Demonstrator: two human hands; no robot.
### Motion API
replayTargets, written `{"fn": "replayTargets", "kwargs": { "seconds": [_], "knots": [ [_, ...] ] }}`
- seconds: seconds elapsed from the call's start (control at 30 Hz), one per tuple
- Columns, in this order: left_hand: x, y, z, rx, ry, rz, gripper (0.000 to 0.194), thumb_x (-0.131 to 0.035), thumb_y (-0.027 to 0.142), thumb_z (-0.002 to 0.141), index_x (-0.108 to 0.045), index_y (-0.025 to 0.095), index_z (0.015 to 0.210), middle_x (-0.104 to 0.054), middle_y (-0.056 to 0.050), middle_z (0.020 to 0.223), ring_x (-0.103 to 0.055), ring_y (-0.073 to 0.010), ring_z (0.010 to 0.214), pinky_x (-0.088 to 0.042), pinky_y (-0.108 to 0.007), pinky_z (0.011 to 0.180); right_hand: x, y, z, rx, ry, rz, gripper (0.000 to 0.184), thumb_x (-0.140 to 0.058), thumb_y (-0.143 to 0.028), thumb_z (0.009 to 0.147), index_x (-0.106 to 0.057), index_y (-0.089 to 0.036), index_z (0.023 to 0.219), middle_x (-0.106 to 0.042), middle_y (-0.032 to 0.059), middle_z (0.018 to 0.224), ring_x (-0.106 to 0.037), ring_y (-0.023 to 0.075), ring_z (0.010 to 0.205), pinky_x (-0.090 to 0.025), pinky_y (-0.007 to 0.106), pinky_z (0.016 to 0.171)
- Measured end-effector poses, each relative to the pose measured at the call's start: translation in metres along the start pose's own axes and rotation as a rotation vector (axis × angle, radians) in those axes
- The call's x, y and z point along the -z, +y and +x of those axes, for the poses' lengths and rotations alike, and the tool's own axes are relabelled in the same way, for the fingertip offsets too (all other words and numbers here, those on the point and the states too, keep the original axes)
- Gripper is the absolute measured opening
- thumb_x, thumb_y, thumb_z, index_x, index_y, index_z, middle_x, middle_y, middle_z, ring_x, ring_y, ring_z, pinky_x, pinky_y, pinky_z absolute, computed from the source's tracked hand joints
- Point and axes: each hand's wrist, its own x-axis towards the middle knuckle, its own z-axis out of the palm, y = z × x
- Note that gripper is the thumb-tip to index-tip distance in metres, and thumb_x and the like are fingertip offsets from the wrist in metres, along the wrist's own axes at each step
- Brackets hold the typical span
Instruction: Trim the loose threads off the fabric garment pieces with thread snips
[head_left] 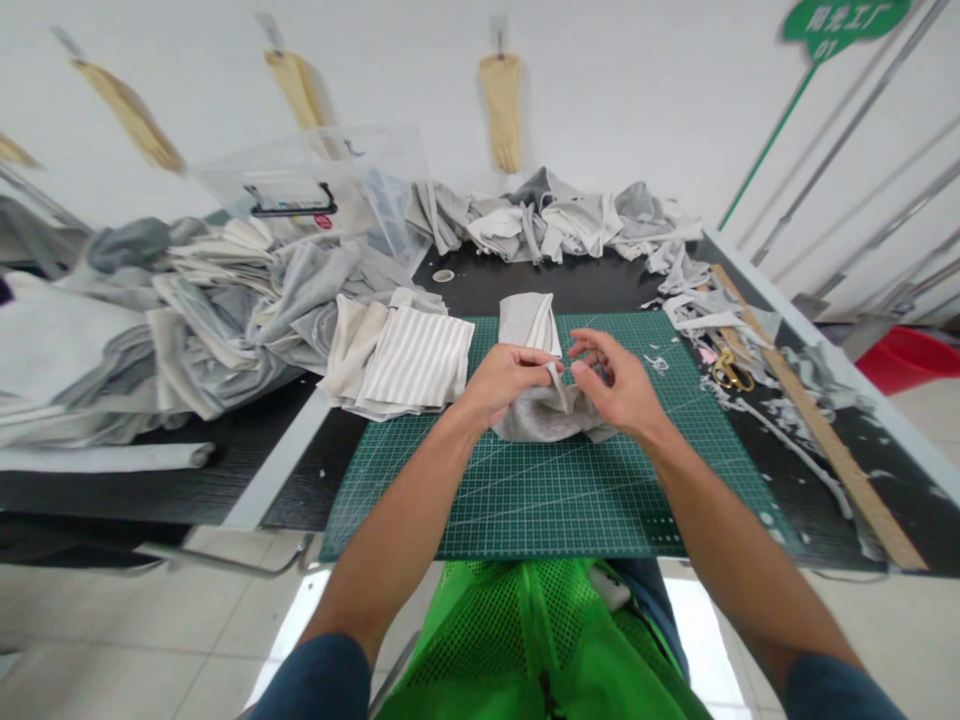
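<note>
Over green mat (510,510) | left hand (504,382): grip pinching grey cloth (529,418) | right hand (619,385): grip unclear

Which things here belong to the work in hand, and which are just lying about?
Likely in use:
soft grey cloth in the left hand
green gridded mat beneath

Seemingly lying about:
long tan wooden ruler
gold-handled metal scissors
small round white roll

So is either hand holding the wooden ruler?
No, the wooden ruler lies farther right, while the left hand and right hand are at the grey cloth.
</note>
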Motion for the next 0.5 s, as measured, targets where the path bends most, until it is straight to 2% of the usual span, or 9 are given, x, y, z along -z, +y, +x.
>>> {"fn": "replayTargets", "kwargs": {
  "seconds": [0.1, 0.2, 0.33, 0.5],
  "knots": [
    [0.002, -0.003, 0.002, -0.018, -0.005, 0.004, 0.014, -0.077, 0.018, 0.065, -0.082, 0.015, 0.077, -0.076, -0.005, 0.078, -0.065, -0.0134, 0.073, -0.05, -0.025, 0.07, 0.005, -0.002, 0.0, 0.181, 0.034, -0.2, 0.05, -0.058, -0.042, 0.097, -0.059, -0.018, 0.14, -0.066, 0.015, 0.122, -0.065, 0.0263, 0.104, -0.055, 0.045, 0.092],
    [0.003, -0.005, 0.003, -0.036, 0.021, 0.038, 0.016, -0.082, 0.026, 0.068, -0.082, 0.015, 0.08, -0.075, -0.005, 0.077, -0.064, -0.013, 0.07, -0.05, -0.026, 0.069, 0.004, -0.003, -0.001, 0.227, 0.064, -0.261, 0.051, -0.055, -0.041, 0.098, -0.058, -0.019, 0.144, -0.065, 0.0164, 0.126, -0.065, 0.0291, 0.109, -0.054, 0.049, 0.098],
    [0.0, -0.004, 0.001, -0.085, 0.113, 0.144, 0.018, -0.084, 0.028, 0.067, -0.08, 0.015, 0.078, -0.074, -0.003, 0.075, -0.06, -0.0122, 0.067, -0.046, -0.024, 0.063, -0.004, 0.002, -0.002, 0.212, 0.105, -0.27, 0.046, -0.055, -0.04, 0.1, -0.063, -0.021, 0.14, -0.068, 0.0146, 0.122, -0.066, 0.0286, 0.108, -0.055, 0.047, 0.097],
    [-0.007, 0.002, -0.005, -0.155, 0.17, 0.351, 0.011, -0.08, 0.025, 0.07, -0.08, 0.016, 0.077, -0.073, -0.002, 0.073, -0.058, -0.0121, 0.066, -0.043, -0.024, 0.061, -0.01, 0.009, -0.002, 0.187, 0.064, -0.22, 0.042, -0.057, -0.04, 0.101, -0.065, -0.023, 0.139, -0.071, 0.0088, 0.105, -0.066, 0.0231, 0.092, -0.056, 0.04, 0.085]
  ]
}}
